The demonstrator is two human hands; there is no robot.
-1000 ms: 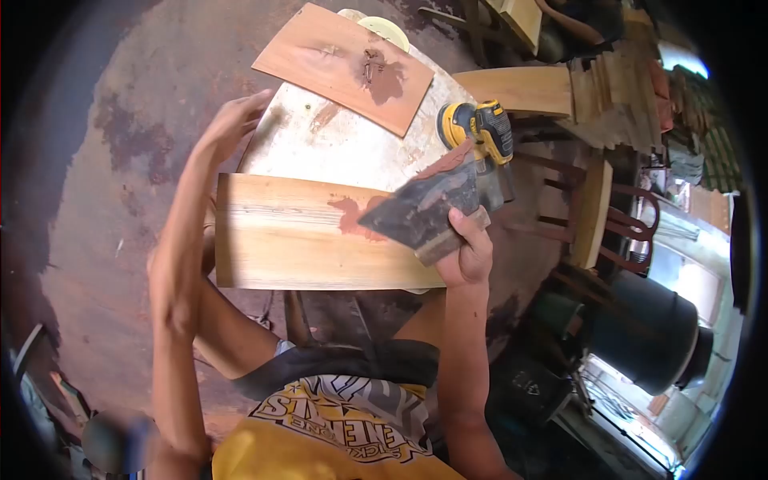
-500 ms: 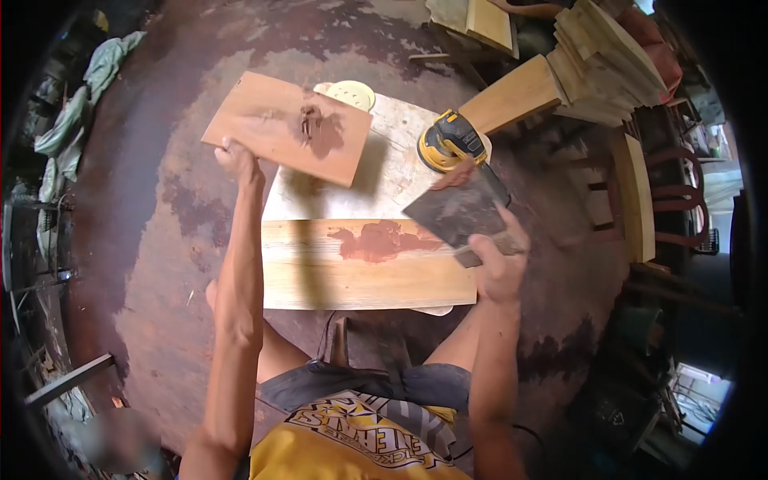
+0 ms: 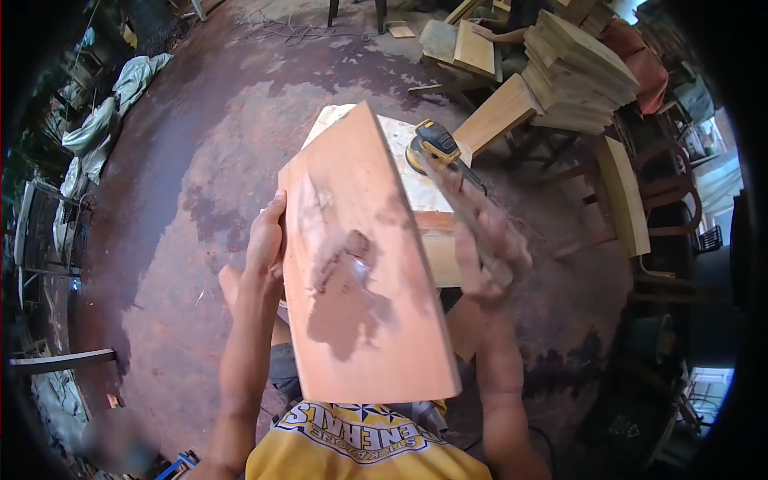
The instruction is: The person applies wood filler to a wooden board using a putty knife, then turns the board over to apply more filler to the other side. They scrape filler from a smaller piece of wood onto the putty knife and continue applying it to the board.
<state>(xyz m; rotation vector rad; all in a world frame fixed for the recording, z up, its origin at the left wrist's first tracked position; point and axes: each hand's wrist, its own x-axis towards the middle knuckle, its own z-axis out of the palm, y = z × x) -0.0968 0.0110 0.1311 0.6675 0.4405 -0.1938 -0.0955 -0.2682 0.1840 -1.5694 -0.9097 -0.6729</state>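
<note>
My left hand (image 3: 264, 240) grips the left edge of a reddish board (image 3: 360, 264) and holds it up, tilted, close in front of me. A smear of brown-red filler paste (image 3: 348, 292) sits on the board's face. My right hand (image 3: 488, 240), blurred, holds a wide putty knife (image 3: 468, 212) edge-on, just right of the board. The raised board hides most of the pale plank (image 3: 440, 248) lying on the small work table (image 3: 404, 152).
A yellow and black sander (image 3: 432, 144) rests on the table's far right corner. Stacked wooden planks (image 3: 576, 72) and a wooden bench (image 3: 624, 200) stand at the right. Another person's arm (image 3: 492, 32) works at the top. Bags (image 3: 104, 120) lie at the left.
My left hand has lifted the reddish board off the table's far side and brought it up close, over the pale plank. My right hand has turned the putty knife edge-on.
</note>
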